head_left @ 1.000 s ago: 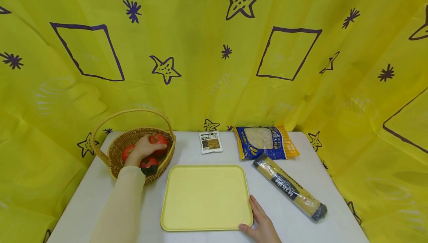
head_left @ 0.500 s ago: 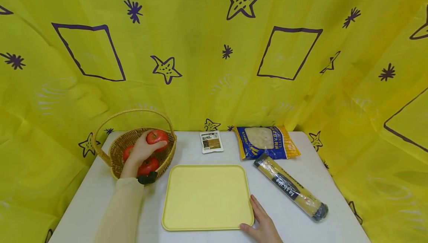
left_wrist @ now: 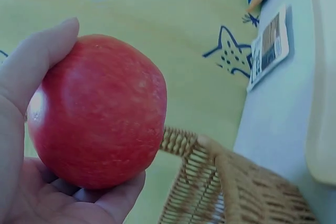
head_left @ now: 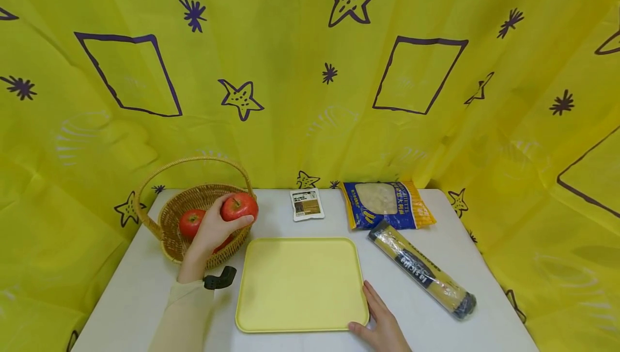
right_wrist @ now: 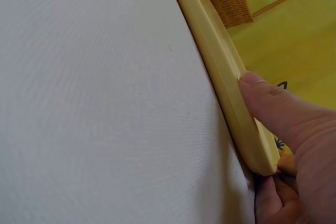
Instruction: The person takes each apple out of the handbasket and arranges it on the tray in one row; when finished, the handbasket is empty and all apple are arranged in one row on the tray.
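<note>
My left hand grips a red apple, raised at the right rim of a wicker basket in the head view. Thumb and fingers wrap the apple in the left wrist view, where the basket shows below it. Another red apple lies inside the basket; a further one is mostly hidden behind my left hand. My right hand holds the near right corner of a pale yellow tray. In the right wrist view its thumb presses the tray's rim, with fingers curled at the corner.
A small white-edged packet lies behind the tray. To its right is a blue and yellow pasta bag. A long pack of spaghetti lies slantwise right of the tray. The basket's tall handle arches over it. A yellow curtain surrounds the table.
My left hand has lifted the apple up from inside the basket and drawn it slightly right and nearer. The right hand stays at the tray's corner.
</note>
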{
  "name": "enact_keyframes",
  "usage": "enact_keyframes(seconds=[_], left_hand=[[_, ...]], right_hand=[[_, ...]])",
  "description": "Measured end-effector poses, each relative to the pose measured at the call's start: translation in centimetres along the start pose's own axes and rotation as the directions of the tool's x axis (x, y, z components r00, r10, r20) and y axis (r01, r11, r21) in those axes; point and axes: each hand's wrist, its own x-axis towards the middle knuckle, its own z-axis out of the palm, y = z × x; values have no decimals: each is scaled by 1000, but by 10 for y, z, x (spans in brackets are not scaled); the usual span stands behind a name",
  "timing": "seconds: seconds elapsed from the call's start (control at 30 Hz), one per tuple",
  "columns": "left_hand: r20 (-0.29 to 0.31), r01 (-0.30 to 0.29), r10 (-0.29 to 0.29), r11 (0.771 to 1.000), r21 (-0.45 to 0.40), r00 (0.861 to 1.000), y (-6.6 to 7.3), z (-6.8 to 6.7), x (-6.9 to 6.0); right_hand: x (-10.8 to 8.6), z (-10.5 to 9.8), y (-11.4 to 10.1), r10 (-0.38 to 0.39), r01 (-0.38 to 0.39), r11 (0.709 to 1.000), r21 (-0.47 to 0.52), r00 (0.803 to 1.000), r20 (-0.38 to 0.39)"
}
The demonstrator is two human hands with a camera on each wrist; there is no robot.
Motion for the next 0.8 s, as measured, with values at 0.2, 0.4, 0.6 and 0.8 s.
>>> enact_keyframes(seconds=[0.2, 0.4, 0.6, 0.8], left_hand=[[22, -52, 53, 998, -42, 998, 9, 6, -8], [45, -60, 61, 998, -24, 997, 16, 17, -13], [75, -89, 89, 996, -3, 993, 22, 32, -16], [100, -123, 121, 992, 19, 988, 23, 46, -15]], right_hand=[[1, 1, 1, 9, -9, 1000, 18, 1000, 8], [1, 0, 2, 2, -2, 1000, 4, 1000, 6], [0, 0, 1, 4, -4, 1000, 7, 1000, 6], [0, 0, 1, 17, -17, 1000, 13, 1000, 6]])
